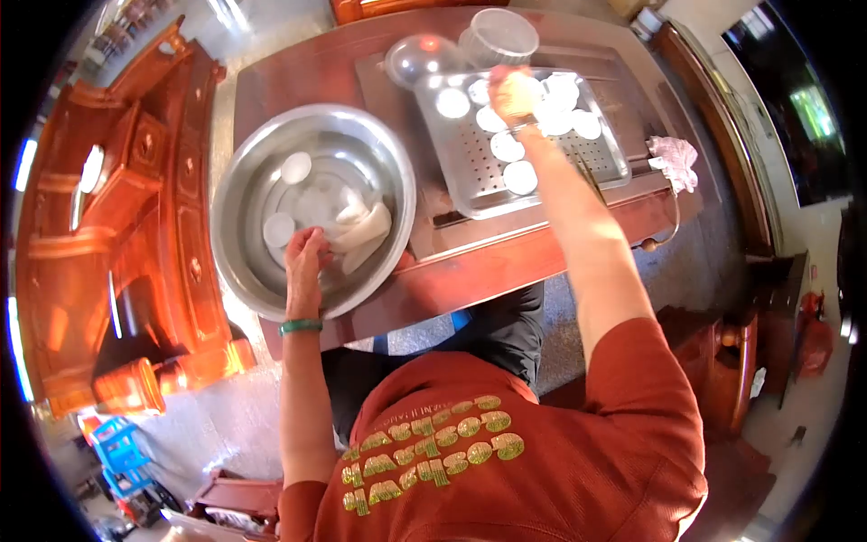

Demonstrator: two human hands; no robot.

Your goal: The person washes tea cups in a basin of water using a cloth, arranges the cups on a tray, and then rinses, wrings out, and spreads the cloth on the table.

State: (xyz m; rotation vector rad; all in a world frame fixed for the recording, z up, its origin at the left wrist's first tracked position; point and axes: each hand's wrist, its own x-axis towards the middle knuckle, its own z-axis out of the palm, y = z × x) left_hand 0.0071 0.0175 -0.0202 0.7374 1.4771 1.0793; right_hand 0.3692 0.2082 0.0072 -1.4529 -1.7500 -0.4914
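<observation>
White dishes (519, 177) lie in the perforated tray (470, 149) at one o'clock, where my right fingers (510, 83) seem busy, their grip hidden; my left fingers (312, 237), close together, meet pale cloth (366, 233) in the eleven-o'clock basin (242, 226), clamped or not I can't tell.

Rust-red short-sleeved shirt (533, 434) | gold "Goshawk"-like lettering (452, 452) | green bangle (300, 325)
</observation>
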